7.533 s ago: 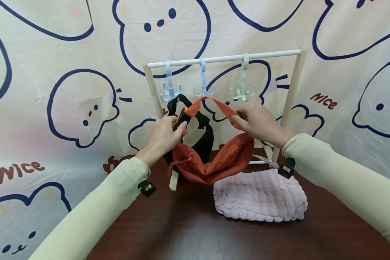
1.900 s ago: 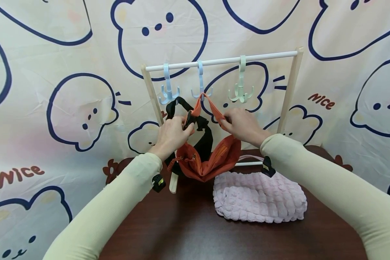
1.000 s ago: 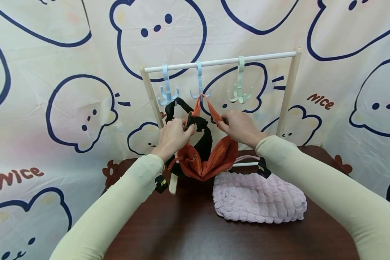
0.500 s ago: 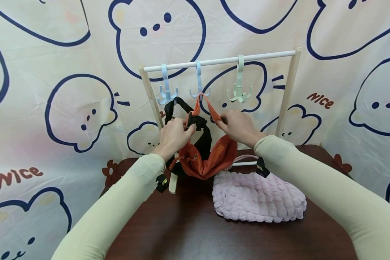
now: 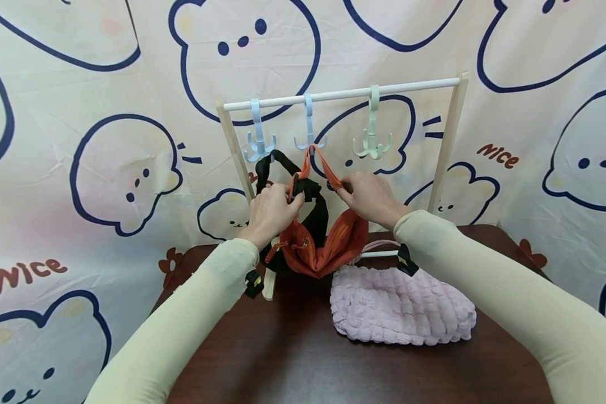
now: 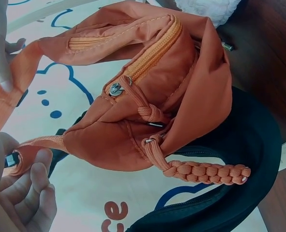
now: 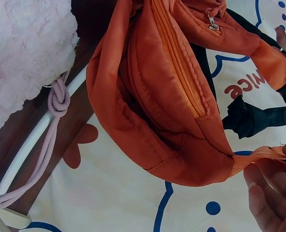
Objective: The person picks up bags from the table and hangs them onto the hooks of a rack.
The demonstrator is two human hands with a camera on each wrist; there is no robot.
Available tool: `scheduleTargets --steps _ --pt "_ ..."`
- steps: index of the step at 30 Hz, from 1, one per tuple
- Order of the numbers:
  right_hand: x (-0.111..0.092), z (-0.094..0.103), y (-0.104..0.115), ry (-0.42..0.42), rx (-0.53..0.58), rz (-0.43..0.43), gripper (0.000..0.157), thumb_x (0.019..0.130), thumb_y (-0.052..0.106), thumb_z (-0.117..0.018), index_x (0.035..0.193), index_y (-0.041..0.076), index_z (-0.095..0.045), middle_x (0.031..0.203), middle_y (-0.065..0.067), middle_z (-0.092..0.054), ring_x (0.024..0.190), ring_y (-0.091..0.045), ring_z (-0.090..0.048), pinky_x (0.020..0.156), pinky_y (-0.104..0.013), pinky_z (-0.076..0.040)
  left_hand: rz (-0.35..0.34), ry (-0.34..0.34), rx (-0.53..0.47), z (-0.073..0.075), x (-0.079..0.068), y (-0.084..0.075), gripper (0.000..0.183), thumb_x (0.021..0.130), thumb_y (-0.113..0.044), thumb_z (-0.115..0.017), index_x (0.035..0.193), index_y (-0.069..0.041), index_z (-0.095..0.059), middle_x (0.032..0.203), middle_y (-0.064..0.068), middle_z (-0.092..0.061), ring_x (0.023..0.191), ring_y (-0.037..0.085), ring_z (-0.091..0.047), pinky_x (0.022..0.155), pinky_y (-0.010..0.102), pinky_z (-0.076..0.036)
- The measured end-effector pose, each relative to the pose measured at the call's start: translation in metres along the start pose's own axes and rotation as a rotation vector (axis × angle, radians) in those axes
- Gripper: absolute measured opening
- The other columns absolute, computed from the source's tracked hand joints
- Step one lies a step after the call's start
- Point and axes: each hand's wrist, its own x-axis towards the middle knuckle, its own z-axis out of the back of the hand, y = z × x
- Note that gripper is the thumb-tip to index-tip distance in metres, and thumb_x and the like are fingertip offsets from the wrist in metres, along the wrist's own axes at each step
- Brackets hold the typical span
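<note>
Sagging into a soft V, the orange bag point(image 5: 319, 255) is of smooth, creased fabric and hangs below the rack between both hands. Its flat woven strap point(image 5: 328, 166) rises to a narrow peak at the middle blue hook point(image 5: 310, 128); whether it sits over a prong is too small to tell. The left hand point(image 5: 274, 210) is clamped on one side of that strap, thumb and fingers pinching it beside a small black buckle point(image 6: 10, 159); the right hand point(image 5: 371, 195) pinches the other side. A ribbed, curving zipper point(image 6: 155, 48) crosses the front, and a thick, knobbly braided pull point(image 6: 210, 174) dangles near a second metal slider. The bag's contents are hidden. Just behind is a matte black bag point(image 6: 251, 140), its strap point(image 5: 285, 161) looping up at the left blue hook point(image 5: 257, 136). A pale green hook point(image 5: 372, 134), also many-pronged, hangs farther along the white rod point(image 5: 424, 86), which runs between wooden posts point(image 5: 446, 143). Below the right forearm, a puffy, bubble-textured pink bag point(image 5: 401, 306) lies on the glossy dark-brown surface point(image 5: 303, 353), its contents likewise out of sight, with a knotted, smooth pink cord point(image 7: 48, 137) trailing over a white lower bar point(image 7: 18, 162). Wrinkled cream cloth point(image 5: 101, 185) printed with blue outlines backs everything.
</note>
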Motion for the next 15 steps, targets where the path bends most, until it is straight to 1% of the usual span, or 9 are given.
scheduleTargets --steps 4,10,15 --pt "-0.0001 -0.0008 -0.0004 0.003 -0.003 0.002 0.022 0.101 0.025 -0.060 0.106 0.011 -0.075 0.079 -0.004 -0.070 0.064 -0.020 -0.057 0.056 -0.031 -0.042 -0.001 -0.001 0.016 -0.0016 0.0010 -0.0001 0.041 0.101 -0.039 -0.057 0.067 -0.017 -0.062 0.053 -0.001 -0.057 0.050 0.019 -0.055 0.046 0.031 -0.036" --pt "-0.0009 -0.0012 -0.0005 0.009 0.007 -0.006 0.022 0.101 0.025 -0.061 0.110 0.010 -0.075 0.081 -0.005 -0.071 0.064 -0.020 -0.057 0.056 -0.031 -0.042 0.004 0.006 0.027 -0.0029 0.0013 -0.0011 0.041 0.101 -0.039 -0.058 0.067 -0.017 -0.062 0.053 -0.001 -0.058 0.049 0.019 -0.054 0.045 0.030 -0.035" --pt "-0.0011 -0.0015 -0.0019 0.012 0.016 -0.016 0.024 0.102 0.025 -0.060 0.112 0.009 -0.074 0.085 -0.006 -0.073 0.065 -0.020 -0.058 0.056 -0.031 -0.043 0.005 0.007 0.041 -0.0038 0.0012 -0.0013 0.043 0.100 -0.041 -0.057 0.066 -0.016 -0.060 0.053 0.000 -0.055 0.049 0.020 -0.053 0.046 0.031 -0.036"
